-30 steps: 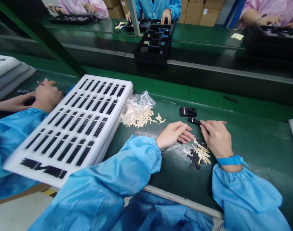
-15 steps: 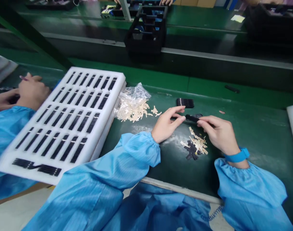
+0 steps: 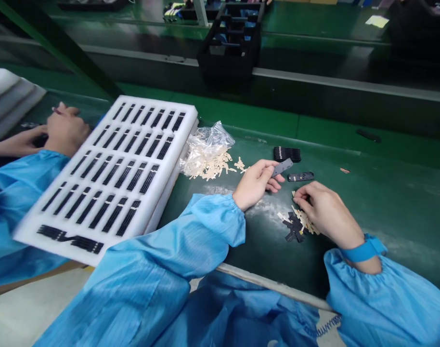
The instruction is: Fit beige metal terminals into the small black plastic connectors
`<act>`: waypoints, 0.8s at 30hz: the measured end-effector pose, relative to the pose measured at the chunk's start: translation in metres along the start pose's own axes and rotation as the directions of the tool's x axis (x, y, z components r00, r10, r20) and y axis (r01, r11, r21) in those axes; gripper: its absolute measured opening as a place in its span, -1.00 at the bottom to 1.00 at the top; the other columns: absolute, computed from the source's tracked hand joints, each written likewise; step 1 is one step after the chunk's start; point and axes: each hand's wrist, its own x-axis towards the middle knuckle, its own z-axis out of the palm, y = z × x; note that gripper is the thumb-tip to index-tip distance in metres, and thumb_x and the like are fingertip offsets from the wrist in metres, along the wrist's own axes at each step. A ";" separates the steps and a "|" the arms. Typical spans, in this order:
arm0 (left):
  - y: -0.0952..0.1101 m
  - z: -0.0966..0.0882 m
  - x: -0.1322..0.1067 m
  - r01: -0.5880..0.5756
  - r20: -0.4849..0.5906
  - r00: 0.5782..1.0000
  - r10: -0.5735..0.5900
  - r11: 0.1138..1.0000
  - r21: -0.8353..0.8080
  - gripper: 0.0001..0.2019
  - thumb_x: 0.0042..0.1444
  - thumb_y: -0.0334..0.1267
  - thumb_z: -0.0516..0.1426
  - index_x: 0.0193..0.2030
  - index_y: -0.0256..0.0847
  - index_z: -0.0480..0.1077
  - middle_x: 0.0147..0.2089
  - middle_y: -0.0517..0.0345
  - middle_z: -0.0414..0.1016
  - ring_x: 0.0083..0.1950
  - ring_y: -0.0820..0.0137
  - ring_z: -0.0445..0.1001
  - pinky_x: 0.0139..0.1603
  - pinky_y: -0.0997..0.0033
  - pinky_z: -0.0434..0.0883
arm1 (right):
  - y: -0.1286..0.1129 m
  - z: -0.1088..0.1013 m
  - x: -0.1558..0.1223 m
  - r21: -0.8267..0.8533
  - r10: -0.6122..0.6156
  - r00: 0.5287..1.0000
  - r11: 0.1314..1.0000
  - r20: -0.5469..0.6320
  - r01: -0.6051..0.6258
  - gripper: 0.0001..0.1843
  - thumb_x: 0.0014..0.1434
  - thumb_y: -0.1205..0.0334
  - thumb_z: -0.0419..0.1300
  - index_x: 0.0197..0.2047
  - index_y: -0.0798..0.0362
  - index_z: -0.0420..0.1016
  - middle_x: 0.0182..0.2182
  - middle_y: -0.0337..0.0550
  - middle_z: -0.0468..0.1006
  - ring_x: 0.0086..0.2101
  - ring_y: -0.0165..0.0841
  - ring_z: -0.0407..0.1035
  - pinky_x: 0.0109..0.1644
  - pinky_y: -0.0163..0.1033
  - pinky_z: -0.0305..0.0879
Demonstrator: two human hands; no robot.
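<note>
My left hand pinches a thin dark grey strip just above the green mat. My right hand is curled over a small heap of beige and black scraps, fingertips pressed together at its top; what they hold is too small to name. A second dark strip lies flat on the mat between the hands. Behind it sits a short stack of black strips.
A white foam tray with rows of black strips lies to the left. A clear bag of beige tabs sits beside it. A co-worker's hand and blue sleeve are at far left. Black crates stand on the far belt.
The hands have parted: my left hand now holds one strip alone, another strip lies on the mat, and my right hand has dropped to the scrap heap.
</note>
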 end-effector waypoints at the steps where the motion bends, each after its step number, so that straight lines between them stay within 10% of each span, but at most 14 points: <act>1: 0.000 0.000 0.000 -0.011 0.012 1.000 0.011 1.000 -0.009 -0.83 0.43 -0.33 -0.02 0.03 -0.30 0.34 -0.33 0.14 0.54 -0.43 0.53 0.52 -0.38 0.53 0.50 | -0.001 0.001 -0.001 -0.003 0.006 1.000 1.000 0.018 -0.006 -0.88 0.33 0.22 0.18 -0.27 0.02 0.49 -0.28 -0.14 0.51 -0.31 -0.26 0.46 -0.20 -0.15 0.33; 14: -0.002 0.000 -0.004 -0.028 -0.002 1.000 0.029 0.977 0.213 -0.89 0.33 -0.31 0.06 -0.06 -0.23 0.34 -0.49 0.36 0.27 -0.56 0.57 0.31 -0.54 0.58 0.34 | -0.012 0.004 -0.003 -0.114 0.056 0.998 0.992 -0.006 -0.057 -0.87 0.38 0.23 0.11 -0.21 0.02 0.47 -0.21 -0.11 0.51 -0.27 -0.21 0.46 -0.21 -0.15 0.32; 24: -0.008 -0.005 -0.003 -0.118 0.083 0.992 0.090 0.889 0.442 -0.80 0.26 -0.23 0.16 -0.02 -0.24 0.44 -0.31 0.24 0.45 -0.56 0.60 0.35 -0.50 0.55 0.37 | 0.012 -0.022 -0.003 0.019 -0.010 0.994 1.000 0.106 0.008 -0.90 0.30 0.21 0.17 -0.20 -0.01 0.50 -0.35 -0.19 0.51 -0.41 -0.33 0.37 -0.30 -0.24 0.22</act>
